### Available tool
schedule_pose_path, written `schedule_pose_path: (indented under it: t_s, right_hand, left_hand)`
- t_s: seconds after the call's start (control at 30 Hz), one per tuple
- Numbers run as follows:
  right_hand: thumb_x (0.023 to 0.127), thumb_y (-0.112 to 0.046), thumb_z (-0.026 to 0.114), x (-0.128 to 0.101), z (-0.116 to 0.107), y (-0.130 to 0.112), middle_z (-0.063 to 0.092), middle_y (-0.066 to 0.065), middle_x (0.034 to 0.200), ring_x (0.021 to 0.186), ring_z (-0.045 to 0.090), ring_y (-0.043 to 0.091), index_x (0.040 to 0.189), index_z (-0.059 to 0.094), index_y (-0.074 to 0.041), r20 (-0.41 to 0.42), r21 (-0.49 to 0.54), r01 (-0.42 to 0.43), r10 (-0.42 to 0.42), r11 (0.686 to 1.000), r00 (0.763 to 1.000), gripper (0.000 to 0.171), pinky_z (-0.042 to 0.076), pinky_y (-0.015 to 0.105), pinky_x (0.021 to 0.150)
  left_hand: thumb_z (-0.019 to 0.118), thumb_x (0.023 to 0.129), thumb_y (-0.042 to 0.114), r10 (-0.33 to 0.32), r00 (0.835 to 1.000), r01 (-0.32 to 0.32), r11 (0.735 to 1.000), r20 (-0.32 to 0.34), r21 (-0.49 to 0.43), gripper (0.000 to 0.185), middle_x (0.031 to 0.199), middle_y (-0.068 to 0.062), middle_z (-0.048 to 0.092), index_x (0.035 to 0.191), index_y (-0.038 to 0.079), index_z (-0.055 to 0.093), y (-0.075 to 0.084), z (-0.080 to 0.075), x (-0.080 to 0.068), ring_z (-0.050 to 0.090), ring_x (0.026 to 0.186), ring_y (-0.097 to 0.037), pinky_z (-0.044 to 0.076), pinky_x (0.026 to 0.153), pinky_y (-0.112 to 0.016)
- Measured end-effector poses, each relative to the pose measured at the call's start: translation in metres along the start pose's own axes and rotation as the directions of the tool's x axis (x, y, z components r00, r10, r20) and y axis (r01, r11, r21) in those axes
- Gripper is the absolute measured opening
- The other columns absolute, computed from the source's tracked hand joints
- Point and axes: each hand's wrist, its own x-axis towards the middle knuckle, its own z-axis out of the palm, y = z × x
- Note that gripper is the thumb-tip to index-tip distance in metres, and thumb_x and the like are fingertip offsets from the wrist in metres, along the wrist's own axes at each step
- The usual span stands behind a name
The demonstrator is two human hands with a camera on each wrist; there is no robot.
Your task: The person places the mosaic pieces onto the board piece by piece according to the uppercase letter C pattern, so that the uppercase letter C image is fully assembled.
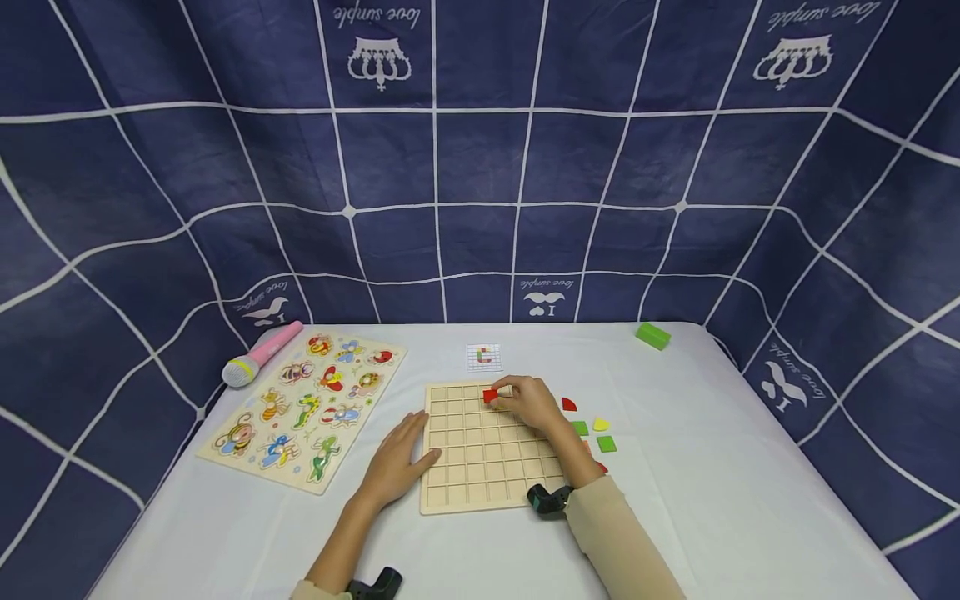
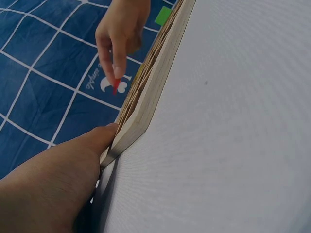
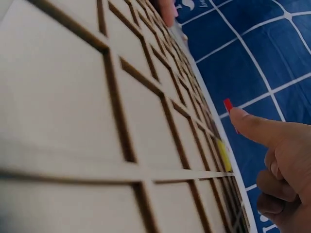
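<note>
A wooden grid board lies on the white table. Above its far part, my right hand pinches a red square tile between thumb and fingertips; the right wrist view shows the red tile raised off the board. A yellow piece sits at the board's far edge, hidden from the head view. My left hand rests at the board's left edge, its thumb touching the rim and its fingers fairly straight. In the left wrist view most of those fingers are hidden.
Several loose pieces, among them a green square and a yellow piece, lie right of the board. Behind it is a small pattern card. An insect puzzle and a toy microphone lie left; a green block stands back right.
</note>
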Motion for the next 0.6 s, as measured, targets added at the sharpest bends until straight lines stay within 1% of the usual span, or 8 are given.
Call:
schedule_pose_path:
  t_s: [0.2,0.43,0.6]
  right_hand:
    - [0.079,-0.029,0.074,-0.001,0.011,0.004,0.036,-0.006,0.051,0.045,0.029,0.007,0.099,0.071,-0.014,0.049,0.006,-0.023,0.023,1.000,0.999,0.025,0.024,0.021,0.040]
    - [0.078,-0.029,0.074,-0.001,0.013,0.005,0.032,-0.007,0.050,0.046,0.026,0.008,0.098,0.071,-0.017,0.034,-0.028,-0.011,0.012,1.000,0.999,0.024,0.022,0.021,0.041]
    - [0.078,-0.031,0.074,-0.001,0.013,0.005,0.032,-0.007,0.050,0.046,0.026,0.008,0.101,0.071,-0.017,0.049,-0.038,-0.024,0.025,0.999,0.998,0.027,0.022,0.022,0.042]
  left_hand:
    - [0.059,0.087,0.045,-0.011,0.999,0.011,1.000,0.030,0.014,0.072,0.147,-0.011,0.032,0.143,0.006,0.033,-0.001,0.001,0.001,0.022,0.137,-0.029,0.018,0.110,-0.047]
    - [0.059,0.087,0.044,-0.007,1.000,0.007,1.000,0.024,0.010,0.072,0.147,-0.012,0.032,0.143,0.006,0.033,-0.001,-0.001,0.000,0.022,0.136,-0.030,0.018,0.110,-0.047]
    - [0.060,0.087,0.043,-0.002,1.000,0.001,1.000,0.021,0.011,0.072,0.146,-0.012,0.032,0.143,0.006,0.034,0.000,-0.001,0.000,0.022,0.136,-0.030,0.018,0.110,-0.047]
